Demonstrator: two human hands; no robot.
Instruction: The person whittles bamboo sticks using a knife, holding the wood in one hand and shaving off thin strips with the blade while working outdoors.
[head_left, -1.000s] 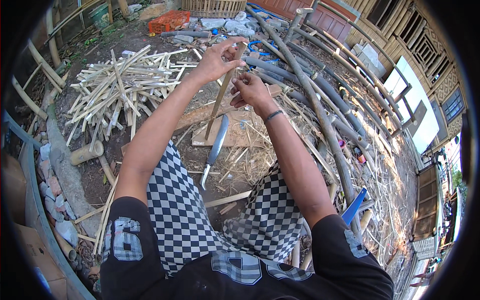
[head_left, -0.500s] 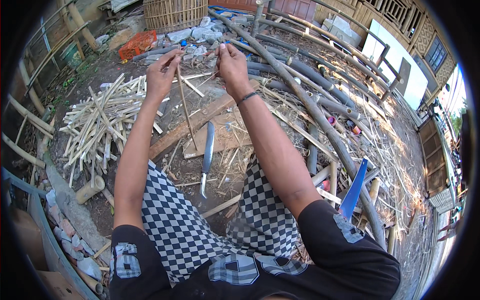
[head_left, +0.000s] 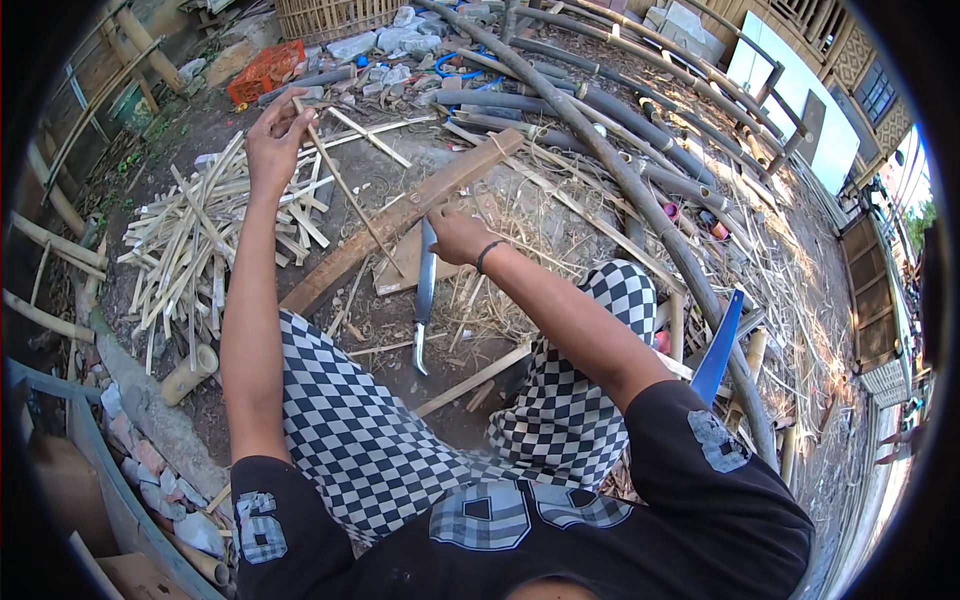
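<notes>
The left hand (head_left: 277,145) pinches the top of a thin strip (head_left: 348,193), which slants toward five o'clock, its lower end over the flat board (head_left: 392,280). The right hand (head_left: 460,237), raised half a second ago, has dropped to the upper end of the knife (head_left: 425,290) at its seven o'clock; whether it grips, I cannot tell. Stick pile (head_left: 205,235): left hand's seven o'clock
</notes>
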